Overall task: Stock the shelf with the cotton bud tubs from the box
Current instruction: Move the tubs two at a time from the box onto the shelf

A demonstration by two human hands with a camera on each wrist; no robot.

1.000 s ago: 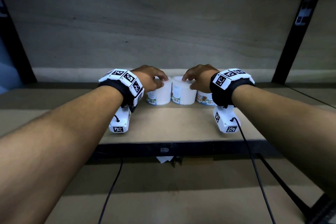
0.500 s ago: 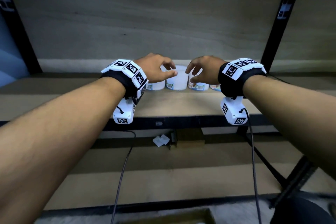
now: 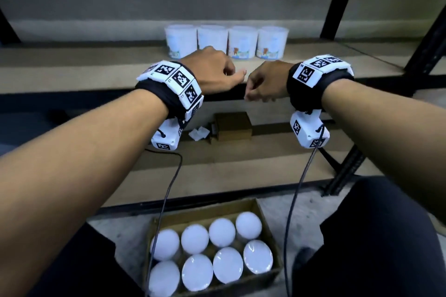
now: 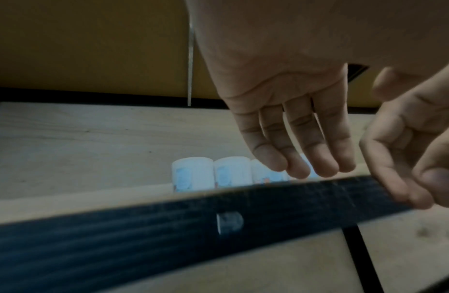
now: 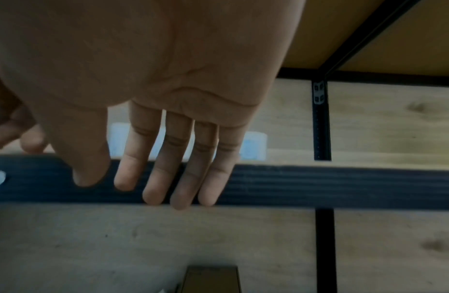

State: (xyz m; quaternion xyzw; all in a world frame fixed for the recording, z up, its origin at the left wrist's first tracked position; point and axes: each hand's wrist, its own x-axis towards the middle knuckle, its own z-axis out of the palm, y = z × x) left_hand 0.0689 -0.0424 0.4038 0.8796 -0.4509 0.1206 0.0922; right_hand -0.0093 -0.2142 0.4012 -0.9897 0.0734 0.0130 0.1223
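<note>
So from the head view there's a row of four cotton bud tubs (image 3: 226,41) standing upright side by side at the back of the shelf (image 3: 72,72), touching or nearly so, and eight more sit lids-up in two rows in the cardboard box (image 3: 265,210) on the floor between the person's knees. Left hand (image 3: 212,72) and right hand (image 3: 264,81) both hover in front of the shelf edge, close together, holding nothing. A small brown carton (image 3: 233,126) and a scrap of paper (image 3: 199,133) sit on the lower shelf. Left wrist view: the left hand's fingers (image 4: 301,150) hang relaxed and a bit apart, nothing in them, with the tubs (image 4: 211,174) visible beyond, behind the black shelf rail (image 4: 168,228). Right wrist view: fingers (image 5: 165,172) are straight-ish and loose, also empty, in front of the same rail (image 5: 343,184), tubs mostly hidden behind them. My guess on handling: these tubs look like thin clear plastic, light, and a bit slick, so I'd grab each one round the side wall just under the lid rather than by the lid itself, which might pop off. They're packed tight in the box, so getting fingers between them could be fiddly.
</note>
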